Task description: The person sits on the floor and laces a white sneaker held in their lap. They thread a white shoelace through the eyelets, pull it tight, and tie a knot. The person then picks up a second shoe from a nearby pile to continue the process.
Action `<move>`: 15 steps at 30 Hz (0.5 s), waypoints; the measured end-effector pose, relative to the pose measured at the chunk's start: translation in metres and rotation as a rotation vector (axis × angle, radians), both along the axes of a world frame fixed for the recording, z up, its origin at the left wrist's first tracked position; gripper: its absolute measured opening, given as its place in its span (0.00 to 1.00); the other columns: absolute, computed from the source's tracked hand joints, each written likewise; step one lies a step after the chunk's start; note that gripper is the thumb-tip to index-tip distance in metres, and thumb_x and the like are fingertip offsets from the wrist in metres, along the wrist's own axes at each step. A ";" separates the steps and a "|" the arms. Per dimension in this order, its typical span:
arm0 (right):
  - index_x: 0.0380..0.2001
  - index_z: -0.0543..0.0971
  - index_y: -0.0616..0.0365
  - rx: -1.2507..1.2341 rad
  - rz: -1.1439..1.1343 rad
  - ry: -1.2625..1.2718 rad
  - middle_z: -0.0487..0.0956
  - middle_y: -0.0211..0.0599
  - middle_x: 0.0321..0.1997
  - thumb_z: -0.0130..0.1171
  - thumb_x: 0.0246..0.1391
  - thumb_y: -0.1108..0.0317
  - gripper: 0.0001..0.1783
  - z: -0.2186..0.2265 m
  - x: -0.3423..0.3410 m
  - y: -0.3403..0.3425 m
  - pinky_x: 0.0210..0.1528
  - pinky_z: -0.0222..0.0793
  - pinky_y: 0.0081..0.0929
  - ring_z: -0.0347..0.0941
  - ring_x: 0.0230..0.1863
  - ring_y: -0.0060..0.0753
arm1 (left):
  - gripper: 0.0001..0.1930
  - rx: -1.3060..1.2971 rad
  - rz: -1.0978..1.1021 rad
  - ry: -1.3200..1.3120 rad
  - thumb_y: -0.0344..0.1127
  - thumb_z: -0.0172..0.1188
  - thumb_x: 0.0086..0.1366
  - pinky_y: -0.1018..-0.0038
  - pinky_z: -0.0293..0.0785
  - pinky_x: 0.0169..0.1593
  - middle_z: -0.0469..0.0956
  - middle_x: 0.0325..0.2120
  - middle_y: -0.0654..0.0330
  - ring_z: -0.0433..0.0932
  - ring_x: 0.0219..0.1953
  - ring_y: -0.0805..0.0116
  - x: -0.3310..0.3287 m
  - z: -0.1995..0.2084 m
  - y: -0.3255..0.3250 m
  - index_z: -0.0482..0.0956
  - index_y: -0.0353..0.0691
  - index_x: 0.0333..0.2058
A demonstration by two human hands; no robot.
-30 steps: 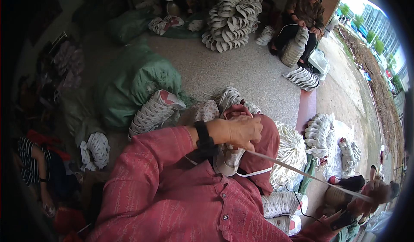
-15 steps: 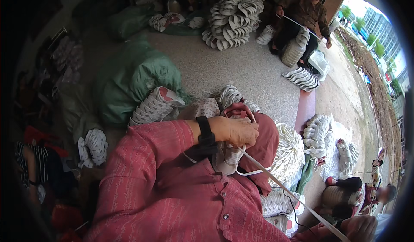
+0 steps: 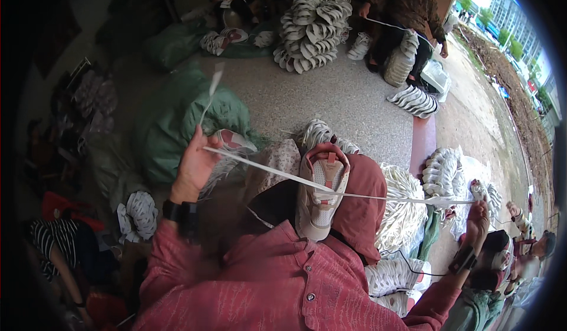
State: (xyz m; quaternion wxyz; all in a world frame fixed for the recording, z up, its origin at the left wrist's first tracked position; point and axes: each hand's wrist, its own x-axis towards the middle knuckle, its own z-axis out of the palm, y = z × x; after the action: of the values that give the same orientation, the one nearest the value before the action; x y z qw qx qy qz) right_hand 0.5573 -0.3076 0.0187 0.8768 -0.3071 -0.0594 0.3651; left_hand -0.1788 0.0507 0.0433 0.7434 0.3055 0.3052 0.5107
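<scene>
A white and tan sneaker (image 3: 319, 216) with a pinkish-red collar lies across my lap, its toe toward my body. A flat white shoelace (image 3: 372, 197) runs taut over it from hand to hand. Out to the left, my left hand (image 3: 198, 164) pinches the lace, and a loose end sticks up beyond the fingers. My right hand (image 3: 477, 220), far out to the right, has its fingers closed on the other side. Neither hand touches the sneaker. Whether the lace passes through its eyelets is hard to make out.
A bundle of white laces (image 3: 401, 207) lies right of my knee, above stacked sneakers (image 3: 396, 276). Green sacks (image 3: 171, 133) stand at the left. A tall pile of shoe parts (image 3: 313, 27) rises at the back. A co-worker (image 3: 413, 12) at back right stretches a lace.
My left hand has left the sneaker and swung outward to the left. My right hand has risen from the lower right corner. The lace now spans straight between both hands, above the uncovered sneaker.
</scene>
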 end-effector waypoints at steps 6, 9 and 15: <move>0.40 0.83 0.62 -0.721 0.077 -0.800 0.66 0.17 0.19 0.58 0.62 0.65 0.12 -0.014 -0.163 0.140 0.17 0.52 0.14 0.57 0.17 0.09 | 0.28 0.154 -0.475 1.809 0.61 0.53 0.67 0.63 0.75 0.37 0.82 0.31 0.54 0.80 0.33 0.56 -0.050 -0.015 -0.038 0.79 0.37 0.30; 0.42 0.81 0.64 -0.598 0.329 -1.397 0.76 0.34 0.23 0.55 0.62 0.70 0.11 -0.019 -0.223 0.172 0.24 0.65 0.26 0.70 0.22 0.23 | 0.22 0.707 -0.774 1.855 0.54 0.60 0.63 0.62 0.73 0.36 0.81 0.28 0.51 0.80 0.31 0.52 0.007 0.000 -0.040 0.81 0.36 0.34; 0.37 0.78 0.62 -0.315 0.697 -1.836 0.79 0.48 0.34 0.54 0.59 0.74 0.06 -0.003 -0.318 0.192 0.38 0.72 0.40 0.78 0.37 0.53 | 0.08 1.337 -0.396 0.845 0.33 0.66 0.57 0.65 0.73 0.46 0.78 0.33 0.57 0.78 0.40 0.55 0.176 -0.004 -0.060 0.79 0.39 0.34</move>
State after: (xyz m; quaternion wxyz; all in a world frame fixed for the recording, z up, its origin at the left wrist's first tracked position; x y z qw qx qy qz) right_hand 0.2394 -0.1161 0.0158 0.2839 -0.5491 -0.7526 0.2267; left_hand -0.0025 -0.0096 0.0395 0.3024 0.8999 0.1309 0.2855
